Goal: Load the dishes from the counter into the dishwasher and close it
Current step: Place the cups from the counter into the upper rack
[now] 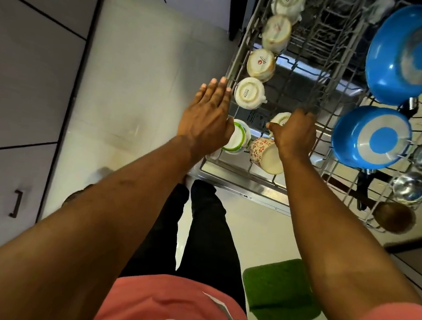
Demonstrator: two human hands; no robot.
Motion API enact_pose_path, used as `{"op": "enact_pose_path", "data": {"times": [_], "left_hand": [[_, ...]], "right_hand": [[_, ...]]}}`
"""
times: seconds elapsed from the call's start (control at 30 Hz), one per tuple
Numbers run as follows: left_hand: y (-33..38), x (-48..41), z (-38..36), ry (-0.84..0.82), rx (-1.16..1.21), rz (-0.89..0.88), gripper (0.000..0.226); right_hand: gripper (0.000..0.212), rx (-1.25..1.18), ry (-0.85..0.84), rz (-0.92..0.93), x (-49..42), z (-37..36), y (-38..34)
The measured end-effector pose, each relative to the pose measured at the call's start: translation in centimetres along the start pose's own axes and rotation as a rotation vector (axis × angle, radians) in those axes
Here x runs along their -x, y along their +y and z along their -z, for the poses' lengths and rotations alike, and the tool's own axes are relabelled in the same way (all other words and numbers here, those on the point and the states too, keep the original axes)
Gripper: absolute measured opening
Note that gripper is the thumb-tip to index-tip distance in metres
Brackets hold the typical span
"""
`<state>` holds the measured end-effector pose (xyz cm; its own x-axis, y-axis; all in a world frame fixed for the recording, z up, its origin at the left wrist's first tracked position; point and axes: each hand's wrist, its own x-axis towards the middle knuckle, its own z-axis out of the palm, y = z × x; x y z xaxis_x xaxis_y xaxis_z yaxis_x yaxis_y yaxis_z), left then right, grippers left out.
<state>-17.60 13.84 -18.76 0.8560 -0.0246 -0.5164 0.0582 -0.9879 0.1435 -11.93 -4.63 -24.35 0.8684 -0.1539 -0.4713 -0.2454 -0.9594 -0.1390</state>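
The left hand (pixel 207 112) lies flat, fingers released, at the left edge of the rack (pixel 233 165); the right hand (pixel 293 135) grasps a white cup (pixel 280 118) inside the rack.

Salmon-pink short-sleeved shirt (pixel 161 307), black trousers (pixel 209 238)

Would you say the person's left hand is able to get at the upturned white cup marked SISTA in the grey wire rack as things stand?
Probably yes: the left hand is open right beside the upturned white cup marked SISTA, whose base faces up with nothing over it.
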Motion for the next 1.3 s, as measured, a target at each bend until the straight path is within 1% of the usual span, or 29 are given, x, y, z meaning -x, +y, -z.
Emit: {"op": "enact_pose_path", "data": {"times": [0.17,0.37,0.5,0.67,0.87,1.03,1.17,1.3], "left_hand": [[0.1,0.2,0.3,-0.007,-0.031,-0.011,0.067],[0.2,0.5,0.5,-0.050,-0.060,-0.016,0.071],[0.1,1.5,0.8,-0.082,-0.094,-0.035,0.069],[-1.3,4.3,1.4,-0.095,-0.105,-0.049,0.066],[-4.5,6.8,3.4,-0.074,-0.066,-0.026,0.072],[-8.6,7.5,5.5,-0.041,-0.058,-0.019,0.070],[-12.5,7.6,7.9,-0.003,-0.074,-0.072,0.070],[-18.0,6.5,11.7,0.096,-0.048,-0.091,0.070]], "right_hand": [[0.072,-0.060,0.017,-0.029,0.7,-0.1,0.7],[0.073,-0.033,0.101,-0.086,3.7,-0.5,1.7],[0.073,-0.007,0.091,-0.026,7.2,-0.9,0.3],[0.074,0.001,0.043,0.128,10.5,-0.2,-3.0],[0.069,0.037,0.090,0.283,12.5,2.0,-7.9],[0.069,0.051,0.107,0.305,13.7,3.3,-13.0],[0.071,0.075,0.127,0.294,14.8,4.4,-18.0],[0.072,0.100,0.148,0.308,15.5,6.3,-24.5]]}}
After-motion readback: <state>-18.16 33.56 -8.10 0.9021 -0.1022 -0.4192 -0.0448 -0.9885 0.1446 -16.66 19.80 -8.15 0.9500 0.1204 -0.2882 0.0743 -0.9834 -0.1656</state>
